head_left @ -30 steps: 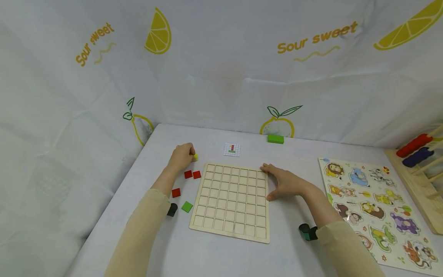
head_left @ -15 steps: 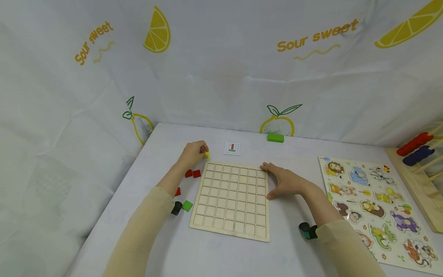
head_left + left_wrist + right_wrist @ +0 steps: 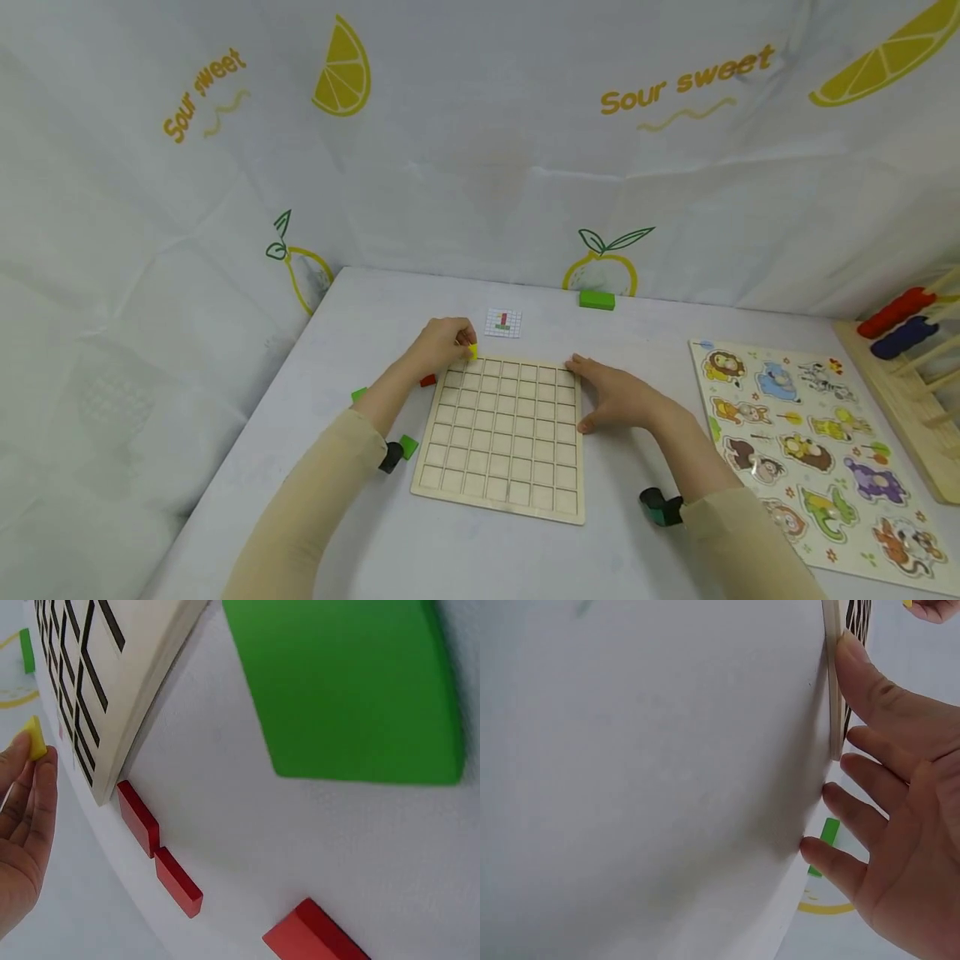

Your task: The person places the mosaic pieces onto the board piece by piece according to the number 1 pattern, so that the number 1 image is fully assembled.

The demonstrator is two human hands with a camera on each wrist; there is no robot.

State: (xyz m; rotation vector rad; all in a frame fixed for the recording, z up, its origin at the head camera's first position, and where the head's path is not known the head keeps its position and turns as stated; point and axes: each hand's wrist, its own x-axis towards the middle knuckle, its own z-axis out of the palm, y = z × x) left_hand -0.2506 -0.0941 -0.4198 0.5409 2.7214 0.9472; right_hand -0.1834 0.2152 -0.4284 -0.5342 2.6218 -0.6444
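My left hand (image 3: 442, 344) pinches a yellow square tile (image 3: 473, 352) between thumb and fingers, over the back-left edge of the wooden grid board (image 3: 501, 433). The left wrist view shows the yellow tile (image 3: 37, 739) held by its sides, above the surface. At the board's right edge lies my right hand (image 3: 622, 395), its thumb and fingers spread and touching the rim. Left of the board are red tiles (image 3: 178, 882) and green tiles (image 3: 352, 690); in the head view my left arm partly covers them. Behind the board lies a small pattern card (image 3: 502, 322).
A green block (image 3: 597, 300) sits at the table's back edge. To the right lies an animal puzzle board (image 3: 817, 458), with a wooden bead frame (image 3: 900, 392) beyond it. White printed cloth (image 3: 480, 167) hangs behind and at the left.
The left hand has carried the yellow tile rightward from the table, left of the board, to the board's back-left edge. My right hand has stayed at the right edge.
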